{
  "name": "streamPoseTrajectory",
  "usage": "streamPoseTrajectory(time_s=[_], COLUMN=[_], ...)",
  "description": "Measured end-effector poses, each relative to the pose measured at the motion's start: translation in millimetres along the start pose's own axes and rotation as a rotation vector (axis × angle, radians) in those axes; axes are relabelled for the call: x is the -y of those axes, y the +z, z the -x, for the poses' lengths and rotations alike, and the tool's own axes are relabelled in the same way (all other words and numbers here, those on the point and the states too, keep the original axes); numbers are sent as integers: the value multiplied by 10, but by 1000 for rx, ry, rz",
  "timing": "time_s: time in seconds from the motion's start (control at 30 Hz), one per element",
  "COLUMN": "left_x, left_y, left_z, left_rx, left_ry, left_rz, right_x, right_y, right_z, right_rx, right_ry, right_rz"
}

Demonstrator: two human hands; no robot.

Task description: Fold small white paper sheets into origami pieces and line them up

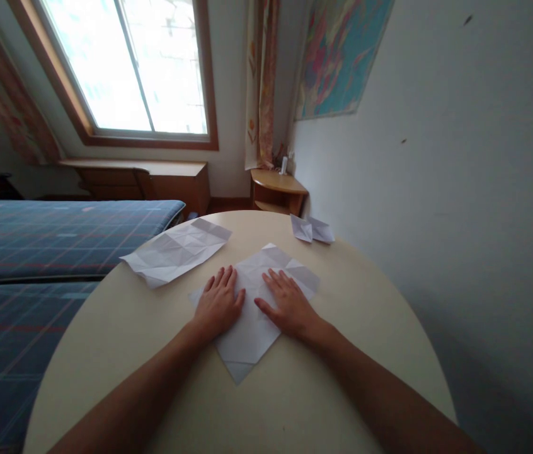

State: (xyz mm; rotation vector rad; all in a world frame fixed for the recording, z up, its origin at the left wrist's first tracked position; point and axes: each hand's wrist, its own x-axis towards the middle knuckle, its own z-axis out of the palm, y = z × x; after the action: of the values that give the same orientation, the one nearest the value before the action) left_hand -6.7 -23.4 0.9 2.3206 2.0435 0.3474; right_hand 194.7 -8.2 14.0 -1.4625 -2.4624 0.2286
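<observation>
A creased sheet of white paper (252, 334) lies on the round cream table (342, 302), turned so that one corner points toward me. Flat on its left part rests my left hand (219, 302), fingers stretched forward and thumb out to the side. My right hand (288, 302) presses on the right part with its fingers spread. Between the two thumbs a strip of the paper shows, with fold lines across it. Some of the sheet is hidden beneath both palms.
Another creased paper sheet (176, 252) lies at the table's back left, reaching its edge. A small folded paper piece (312, 228) stands at the back right. A bed with a plaid mattress (58, 239) adjoins on the left; a white wall (460, 208) rises on the right.
</observation>
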Motion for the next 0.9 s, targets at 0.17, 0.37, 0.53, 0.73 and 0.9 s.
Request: streamPoseTrajectory(time_s=[0.17,0.37,0.53,0.73,0.9], left_x=[34,49,48,41,19], left_y=[14,6,42,49,5], left_z=[7,8,3,0,4], left_rx=[-1,21,-21,-68,-51], left_ry=[98,180,117,42,33], left_rz=[33,42,52,46,47], right_x=[-144,-369,-174,-40,-90], right_y=[4,-97,-62,-32,-59], right_z=[-23,-91,-43,18,21], right_rx=[98,49,22,80,107], right_ry=[121,272,176,57,23], right_rz=[57,90,53,-4,-4])
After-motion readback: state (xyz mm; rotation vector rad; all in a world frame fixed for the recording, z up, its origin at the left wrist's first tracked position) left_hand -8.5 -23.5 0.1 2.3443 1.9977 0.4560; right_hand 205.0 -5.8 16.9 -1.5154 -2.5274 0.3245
